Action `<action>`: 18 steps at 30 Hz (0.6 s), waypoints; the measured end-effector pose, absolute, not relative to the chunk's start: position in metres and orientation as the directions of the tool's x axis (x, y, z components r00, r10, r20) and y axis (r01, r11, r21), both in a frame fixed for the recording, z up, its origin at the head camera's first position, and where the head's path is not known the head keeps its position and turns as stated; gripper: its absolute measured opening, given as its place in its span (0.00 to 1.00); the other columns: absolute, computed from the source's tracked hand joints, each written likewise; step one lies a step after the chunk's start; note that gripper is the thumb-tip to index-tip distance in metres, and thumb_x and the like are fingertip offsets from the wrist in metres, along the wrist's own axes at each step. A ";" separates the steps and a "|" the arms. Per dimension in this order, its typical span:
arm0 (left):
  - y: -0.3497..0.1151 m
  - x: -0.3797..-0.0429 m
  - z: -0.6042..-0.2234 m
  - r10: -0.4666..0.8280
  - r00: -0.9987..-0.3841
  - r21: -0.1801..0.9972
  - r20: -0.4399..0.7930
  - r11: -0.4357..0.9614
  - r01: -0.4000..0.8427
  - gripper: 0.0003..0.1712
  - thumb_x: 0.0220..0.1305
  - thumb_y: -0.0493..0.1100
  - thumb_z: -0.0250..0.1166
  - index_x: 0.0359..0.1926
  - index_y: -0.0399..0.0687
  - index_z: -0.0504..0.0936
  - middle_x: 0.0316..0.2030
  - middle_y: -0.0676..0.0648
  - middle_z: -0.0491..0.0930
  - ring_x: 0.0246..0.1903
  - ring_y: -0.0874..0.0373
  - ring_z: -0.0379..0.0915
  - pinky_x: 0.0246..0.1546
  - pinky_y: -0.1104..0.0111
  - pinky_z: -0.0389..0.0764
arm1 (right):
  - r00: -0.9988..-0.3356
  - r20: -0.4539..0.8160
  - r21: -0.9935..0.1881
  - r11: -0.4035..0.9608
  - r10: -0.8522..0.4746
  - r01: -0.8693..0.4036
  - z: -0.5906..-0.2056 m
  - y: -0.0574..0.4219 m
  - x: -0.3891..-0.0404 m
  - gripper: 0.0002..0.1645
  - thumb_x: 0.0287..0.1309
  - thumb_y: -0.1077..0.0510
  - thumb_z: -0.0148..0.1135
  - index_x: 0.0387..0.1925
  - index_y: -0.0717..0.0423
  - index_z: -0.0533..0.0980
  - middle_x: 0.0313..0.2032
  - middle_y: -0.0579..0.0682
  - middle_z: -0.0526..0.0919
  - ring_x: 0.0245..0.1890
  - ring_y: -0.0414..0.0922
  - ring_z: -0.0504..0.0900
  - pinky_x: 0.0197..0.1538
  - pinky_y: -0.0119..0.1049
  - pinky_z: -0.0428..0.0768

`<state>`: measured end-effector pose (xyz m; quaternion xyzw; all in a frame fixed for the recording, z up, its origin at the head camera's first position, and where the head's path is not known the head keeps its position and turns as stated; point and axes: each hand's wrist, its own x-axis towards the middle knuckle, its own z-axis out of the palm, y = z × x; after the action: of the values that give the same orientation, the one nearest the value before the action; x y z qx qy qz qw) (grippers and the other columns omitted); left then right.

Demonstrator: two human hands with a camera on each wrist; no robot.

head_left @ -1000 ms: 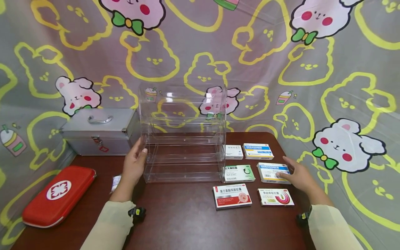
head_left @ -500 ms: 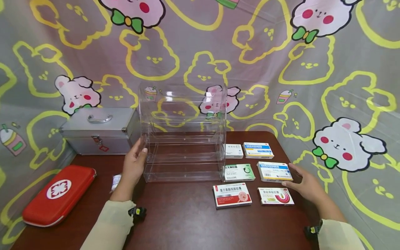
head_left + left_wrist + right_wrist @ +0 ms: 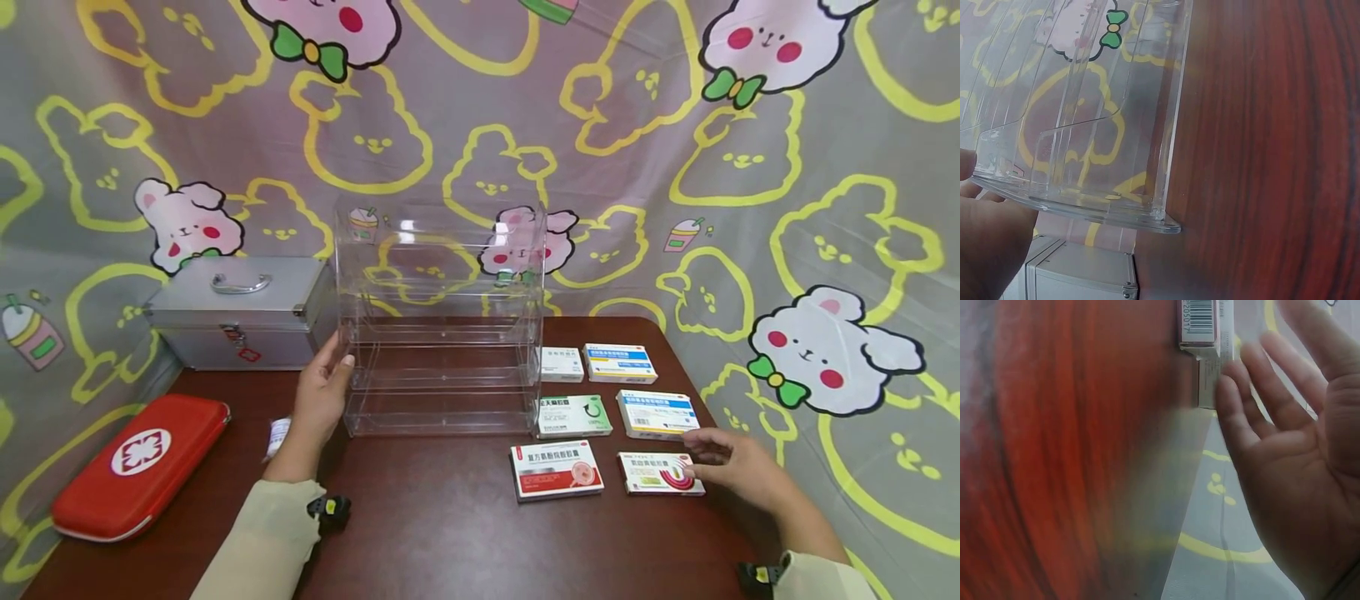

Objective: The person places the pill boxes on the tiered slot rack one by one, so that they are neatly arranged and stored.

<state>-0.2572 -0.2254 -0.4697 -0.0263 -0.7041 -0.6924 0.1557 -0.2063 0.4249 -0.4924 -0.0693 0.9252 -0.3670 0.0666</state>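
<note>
A clear plastic tiered rack (image 3: pixel 442 425) stands upright on the table. My left hand (image 3: pixel 318 392) grips its left side panel, thumb on one side and fingers behind, as the left wrist view shows at the rack's edge (image 3: pixel 1110 215). My right hand (image 3: pixel 742 471) is at the right end of a white medicine box with pink arcs (image 3: pixel 652 477), fingers loosely bent and apart; I cannot tell whether it touches the box. Just behind lies a blue-and-white medicine box (image 3: pixel 658 412). In the right wrist view, the hand (image 3: pixel 1297 456) has nothing in its palm.
Beside the rack lie a red-and-white box (image 3: pixel 555 483), a green-and-white box (image 3: pixel 573 417), a small white box (image 3: pixel 561 365) and another blue-and-white box (image 3: pixel 620 362). Leftward are a silver case (image 3: pixel 240 342), a red first-aid pouch (image 3: pixel 180 454) and a small white item (image 3: pixel 278 435) partly behind my forearm.
My right hand has left the front blue-and-white box and moved toward me, to the box with pink arcs. My left hand and the rack have stayed in place.
</note>
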 end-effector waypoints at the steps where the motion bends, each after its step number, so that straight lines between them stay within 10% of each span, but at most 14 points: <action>1: -0.225 -0.257 -0.470 -0.176 -0.950 0.967 0.256 0.037 0.254 0.35 0.83 0.30 0.52 0.85 0.38 0.58 0.83 0.35 0.60 0.84 0.42 0.54 0.75 0.80 0.66 | -0.973 -0.086 -0.716 0.693 -0.212 -0.088 -0.493 0.425 -0.205 0.37 0.57 0.56 0.84 0.64 0.69 0.80 0.59 0.69 0.86 0.51 0.47 0.89 0.50 0.28 0.88; 10: -0.225 -0.257 -0.469 -0.183 -0.953 0.970 0.243 0.041 0.239 0.35 0.83 0.29 0.52 0.85 0.40 0.59 0.83 0.35 0.61 0.83 0.42 0.56 0.73 0.82 0.68 | -0.941 -0.141 -0.646 0.749 -0.307 -0.148 -0.497 0.429 -0.200 0.43 0.51 0.48 0.88 0.68 0.52 0.82 0.64 0.59 0.84 0.56 0.34 0.78 0.55 0.27 0.81; 18: -0.225 -0.257 -0.470 -0.185 -0.952 0.969 0.246 0.043 0.242 0.34 0.84 0.31 0.53 0.85 0.42 0.60 0.83 0.37 0.62 0.82 0.43 0.57 0.74 0.81 0.67 | -0.940 -0.226 -0.599 0.797 -0.256 -0.073 -0.496 0.428 -0.204 0.43 0.51 0.49 0.88 0.69 0.49 0.82 0.65 0.60 0.83 0.60 0.55 0.79 0.55 0.41 0.83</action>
<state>-0.2570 -0.2251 -0.4699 -0.0202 -0.7055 -0.6914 0.1543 -0.2035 0.4279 -0.4955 -0.0880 0.9361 -0.3061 0.1493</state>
